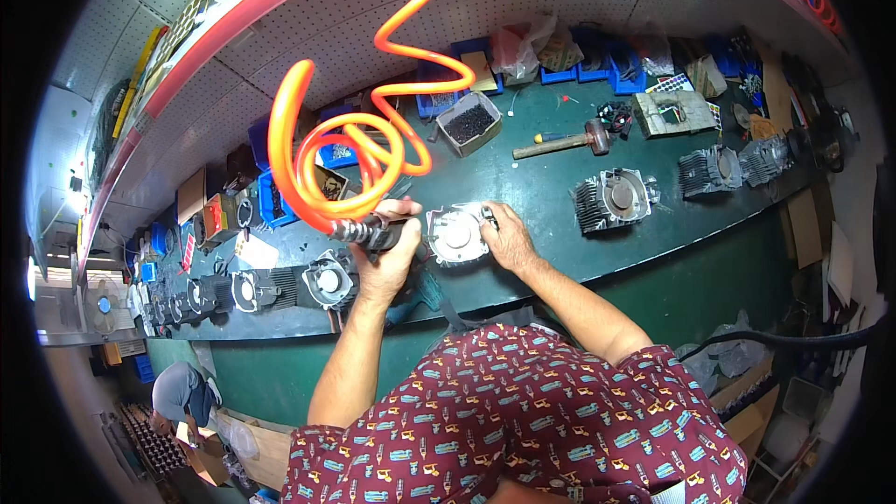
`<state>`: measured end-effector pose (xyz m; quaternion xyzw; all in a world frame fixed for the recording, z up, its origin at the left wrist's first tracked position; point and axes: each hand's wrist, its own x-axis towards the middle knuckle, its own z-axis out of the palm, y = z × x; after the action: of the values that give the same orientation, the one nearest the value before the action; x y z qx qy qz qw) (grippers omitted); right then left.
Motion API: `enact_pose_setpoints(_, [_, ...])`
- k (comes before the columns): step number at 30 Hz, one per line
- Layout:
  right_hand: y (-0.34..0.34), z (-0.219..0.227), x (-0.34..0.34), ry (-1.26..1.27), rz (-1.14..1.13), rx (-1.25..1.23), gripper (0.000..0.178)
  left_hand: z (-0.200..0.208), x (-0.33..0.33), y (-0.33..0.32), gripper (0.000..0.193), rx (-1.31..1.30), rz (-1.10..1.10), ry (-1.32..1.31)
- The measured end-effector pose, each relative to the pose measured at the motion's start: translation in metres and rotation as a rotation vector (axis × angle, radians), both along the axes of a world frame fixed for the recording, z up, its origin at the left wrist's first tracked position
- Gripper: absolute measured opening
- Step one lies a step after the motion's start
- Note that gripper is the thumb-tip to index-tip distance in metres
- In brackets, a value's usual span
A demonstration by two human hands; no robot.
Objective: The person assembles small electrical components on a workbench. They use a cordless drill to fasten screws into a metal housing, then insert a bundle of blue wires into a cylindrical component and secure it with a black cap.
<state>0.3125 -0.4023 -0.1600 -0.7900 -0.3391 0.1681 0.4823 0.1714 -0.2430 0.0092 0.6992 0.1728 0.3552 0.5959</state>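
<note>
My left hand (393, 245) is wrapped round a dark air tool (371, 231), whose end joins an orange coiled air hose (280, 145). Just right of it, a silvery finned metal housing (457, 235) with a round raised centre sits on the green bench. My right hand (509, 235) grips the right edge of that housing, fingers curled at its rim. The working tip of the air tool is hidden behind my left hand. Close by on the left stands another such housing (329, 281).
More housings line the bench, including one at right (613, 200). A box of small dark screws (469, 121), a mallet (566, 142) and blue bins (626, 75) lie toward the back. The hose hangs over the bench. Another person (183, 394) bends down at lower left.
</note>
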Motion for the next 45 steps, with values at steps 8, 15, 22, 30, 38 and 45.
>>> enact_pose_setpoints(8, [0.002,0.004,-0.002,0.018,-0.015,0.033,0.047,0.001,0.008,0.002,0.023,-0.134,0.09,-0.062])
enact_pose_setpoints(15, [0.0,0.002,-0.002,0.018,-0.027,0.025,0.044,-0.004,0.014,0.005,0.031,-0.015,-0.021,0.107])
enact_pose_setpoints(22, [0.0,0.002,-0.004,0.026,-0.02,0.036,0.045,-0.02,0.014,0.002,0.023,-0.108,0.046,0.017])
enact_pose_setpoints(30, [0.001,0.001,-0.004,0.024,-0.038,0.039,0.044,-0.02,0.013,-0.003,0.03,-0.09,0.007,-0.075])
enact_pose_setpoints(38, [0.002,-0.003,-0.002,-0.008,-0.027,0.034,0.042,-0.003,-0.002,-0.031,0.029,-0.054,0.169,-0.053])
enact_pose_setpoints(45, [0.004,-0.006,0.0,-0.011,-0.025,-0.023,0.045,0.033,0.014,-0.018,0.018,-0.057,0.249,-0.071])
